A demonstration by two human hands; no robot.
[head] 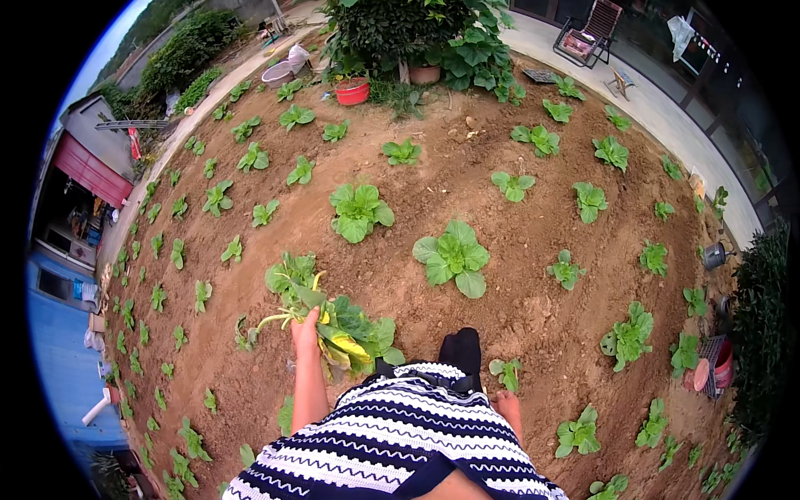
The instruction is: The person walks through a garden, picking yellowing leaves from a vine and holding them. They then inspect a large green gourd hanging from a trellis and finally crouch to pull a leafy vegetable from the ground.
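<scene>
My left hand [305, 332] is closed around the stalks of a bunch of picked leaves [342, 334], some green and some yellowed. Pale stalks stick out on its left side, and the leaves hang to the right near my waist. Low at my right side is my right hand [507, 402], partly hidden by my striped top, so its grip is unclear. Just above it grows a small leafy plant [505, 373]. Ahead of my dark-clad leg stands a larger leafy green plant [454, 257], with another leafy plant [356, 211] farther up to the left.
Rows of leafy seedlings [254, 156] dot the brown soil [400, 194]. A red basin [352, 92] stands by a shrub at the far end. Along the right runs a concrete walkway [675, 112] with a folding chair [587, 34]. A crate [711, 362] lies at the right edge.
</scene>
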